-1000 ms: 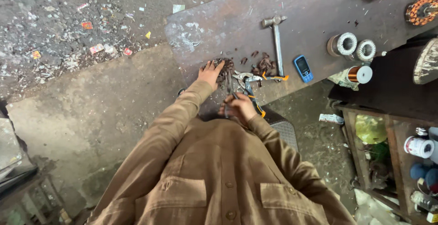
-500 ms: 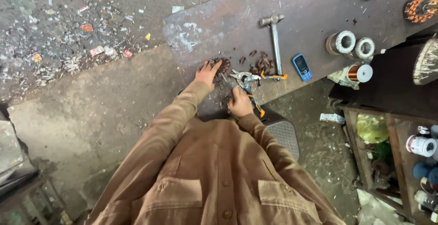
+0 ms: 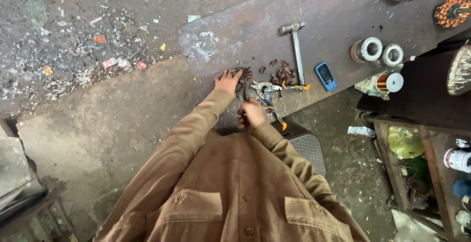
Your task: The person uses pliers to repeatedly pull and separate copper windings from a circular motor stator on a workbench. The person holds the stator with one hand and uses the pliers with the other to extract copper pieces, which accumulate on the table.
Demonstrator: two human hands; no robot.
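While the left hand [image 3: 228, 81] lies flat, fingers spread, on a pile of small dark brown scraps [image 3: 244, 73] at the near edge of the metal workbench [image 3: 338, 11], the right hand [image 3: 251, 114] is closed around a thin dark piece; what that piece is cannot be told. Orange-handled pliers [image 3: 270, 97] lie just right of it. Farther right lie a hammer [image 3: 296, 48] and a blue mobile phone [image 3: 326, 76].

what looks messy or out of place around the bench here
Small brown scraps lie scattered loose on the metal bench beside the left hand, near the hammer. Bits of litter are strewn over the floor to the left. A blue phone sits close to the bench's edge.
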